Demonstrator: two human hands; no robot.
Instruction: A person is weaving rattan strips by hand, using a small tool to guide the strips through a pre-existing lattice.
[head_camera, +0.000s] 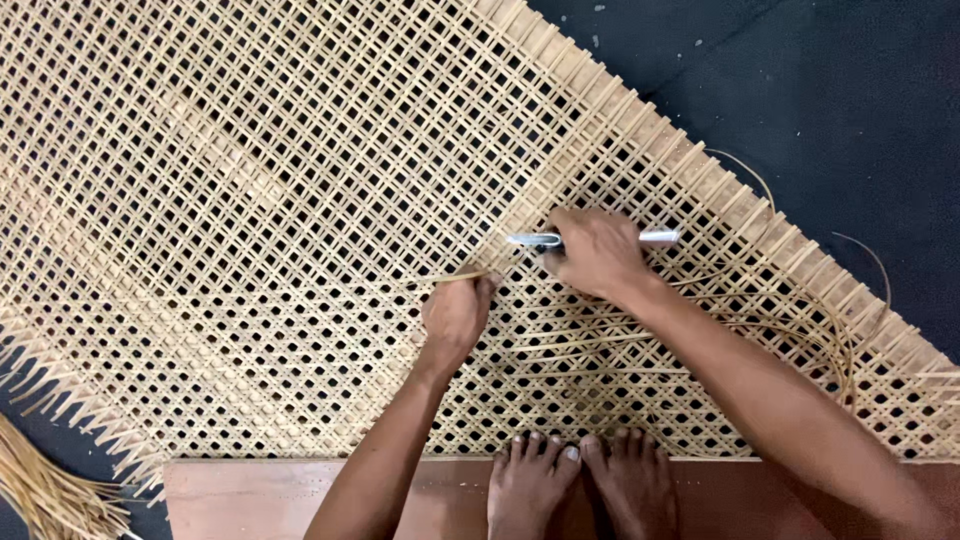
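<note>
A large woven cane mat (250, 200) with an open lattice lies across the dark floor. My left hand (456, 315) rests on the mat and pinches the end of a thin cane strip (455, 278). Just to its right, my right hand (597, 252) grips a slim silver metal tool (660, 237) held level over the weave, its tip pointing left toward the strip. Loose cane strands (800, 330) run rightward from under my right arm and loop past the mat's edge.
My bare feet (585, 485) rest on a brown wooden board (240, 495) along the mat's near edge. A bundle of loose cane strips (45, 490) lies at the bottom left. Dark floor (830, 90) shows at the upper right.
</note>
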